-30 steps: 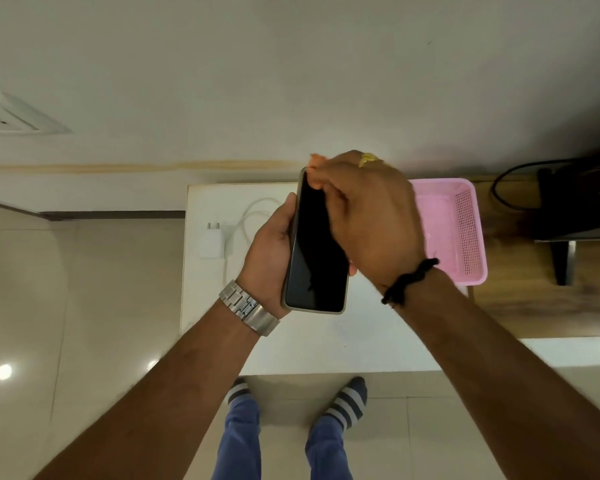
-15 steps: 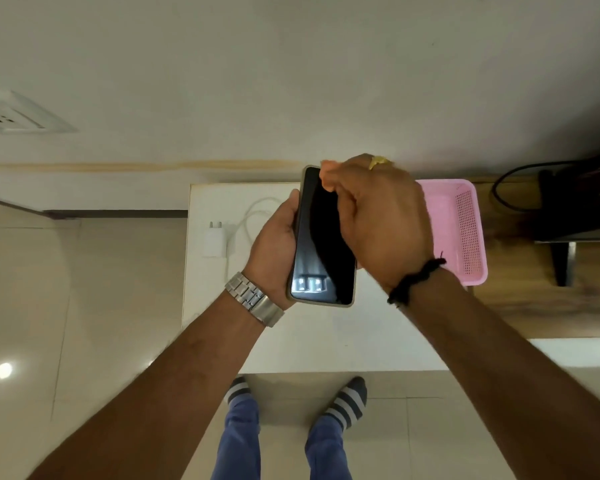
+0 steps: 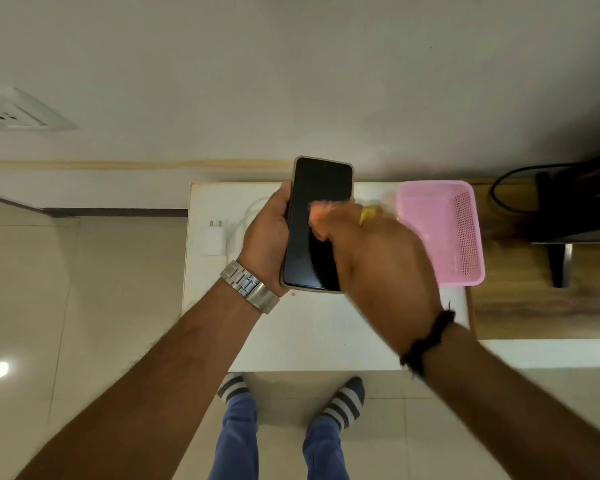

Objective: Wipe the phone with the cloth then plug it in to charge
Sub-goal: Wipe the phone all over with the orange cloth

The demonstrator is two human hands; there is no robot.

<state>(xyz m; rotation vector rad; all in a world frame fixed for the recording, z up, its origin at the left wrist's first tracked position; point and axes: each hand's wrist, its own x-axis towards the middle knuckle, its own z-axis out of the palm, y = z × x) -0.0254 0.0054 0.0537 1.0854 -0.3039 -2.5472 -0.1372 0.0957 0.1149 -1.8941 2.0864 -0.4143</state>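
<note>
Head view: phone (image 3: 317, 223) held above white table (image 3: 312, 334), screen up, clasped along its edge by left hand (image 3: 265, 242). Right hand (image 3: 378, 271) blurred, fingers bunched on screen; cloth not discernible. Charger (image 3: 213, 239) left of phone, pink basket (image 3: 444, 230) right.
</note>
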